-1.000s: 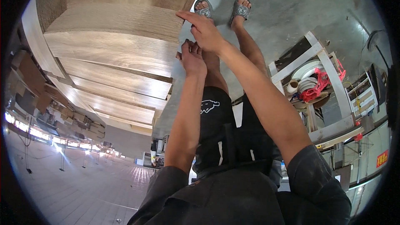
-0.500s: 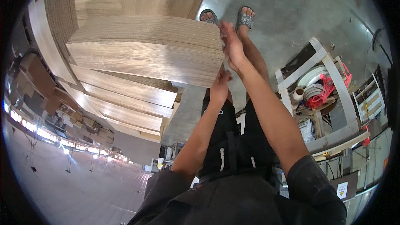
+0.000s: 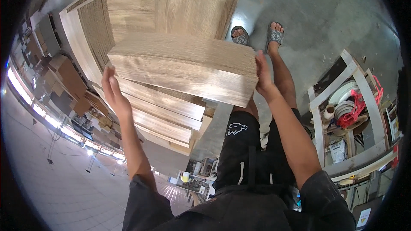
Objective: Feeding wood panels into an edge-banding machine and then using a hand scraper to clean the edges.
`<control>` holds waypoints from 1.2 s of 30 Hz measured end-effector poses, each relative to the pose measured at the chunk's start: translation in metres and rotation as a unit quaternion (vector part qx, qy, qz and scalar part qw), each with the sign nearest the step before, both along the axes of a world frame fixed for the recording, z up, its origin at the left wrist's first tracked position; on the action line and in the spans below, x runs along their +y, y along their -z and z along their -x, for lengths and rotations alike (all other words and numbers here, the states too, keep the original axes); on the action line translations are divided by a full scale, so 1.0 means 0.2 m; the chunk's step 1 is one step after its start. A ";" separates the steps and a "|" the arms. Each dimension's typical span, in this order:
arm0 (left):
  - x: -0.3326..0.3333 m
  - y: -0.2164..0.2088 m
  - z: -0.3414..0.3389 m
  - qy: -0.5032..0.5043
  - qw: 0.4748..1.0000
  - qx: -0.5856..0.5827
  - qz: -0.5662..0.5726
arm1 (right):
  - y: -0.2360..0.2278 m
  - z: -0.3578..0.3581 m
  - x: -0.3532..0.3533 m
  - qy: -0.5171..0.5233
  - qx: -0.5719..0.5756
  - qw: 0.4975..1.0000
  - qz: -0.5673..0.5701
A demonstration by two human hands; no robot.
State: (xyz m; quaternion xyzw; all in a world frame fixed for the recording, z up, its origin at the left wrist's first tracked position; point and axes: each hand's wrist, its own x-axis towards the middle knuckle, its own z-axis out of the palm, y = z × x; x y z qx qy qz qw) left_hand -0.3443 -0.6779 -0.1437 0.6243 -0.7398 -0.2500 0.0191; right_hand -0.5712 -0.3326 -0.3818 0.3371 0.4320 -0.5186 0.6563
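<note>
A thick stack of light wood-grain boards (image 3: pixel 184 75) lies across a larger pile of boards, slightly askew to those beneath. At its right end my right hand (image 3: pixel 265 76) is upright, fingers stretched out, the palm side along the board ends. My left hand (image 3: pixel 116 94) is by the stack's left end, fingers straight and held together; whether it touches the boards I cannot tell. Neither hand is wrapped around anything. Below the stack, several more boards (image 3: pixel 160 113) show their long edges, with their right ends stepped unevenly.
Higher boards (image 3: pixel 132 15) of the same pile stand on the far side. To the right, a pale wooden frame crate (image 3: pixel 359 107) holds a red plastic bag (image 3: pixel 353 113) and rolls. Cardboard boxes (image 3: pixel 68 77) are at the left. My sandalled feet (image 3: pixel 276 34) stand on the concrete floor (image 3: pixel 317 4).
My left hand has gone from the stack's right end to its left end. My right hand stays at the right end, now lower along it. The view has shifted, showing more of the pile.
</note>
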 end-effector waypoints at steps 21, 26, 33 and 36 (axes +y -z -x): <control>0.04 0.77 -0.02 -0.319 0.759 0.176 -0.540 | -0.17 0.72 0.82 0.158 -0.052 0.974 -0.152; 0.09 0.77 0.00 -0.333 0.746 0.222 -0.532 | -0.09 0.73 0.84 0.130 -0.020 0.974 -0.184; 0.07 0.79 0.09 -0.295 0.790 0.254 -0.473 | 0.02 0.70 0.85 0.150 -0.016 0.977 -0.148; 0.11 0.89 0.10 -0.256 0.794 0.263 -0.485 | 0.10 0.72 0.96 0.086 0.071 0.981 -0.158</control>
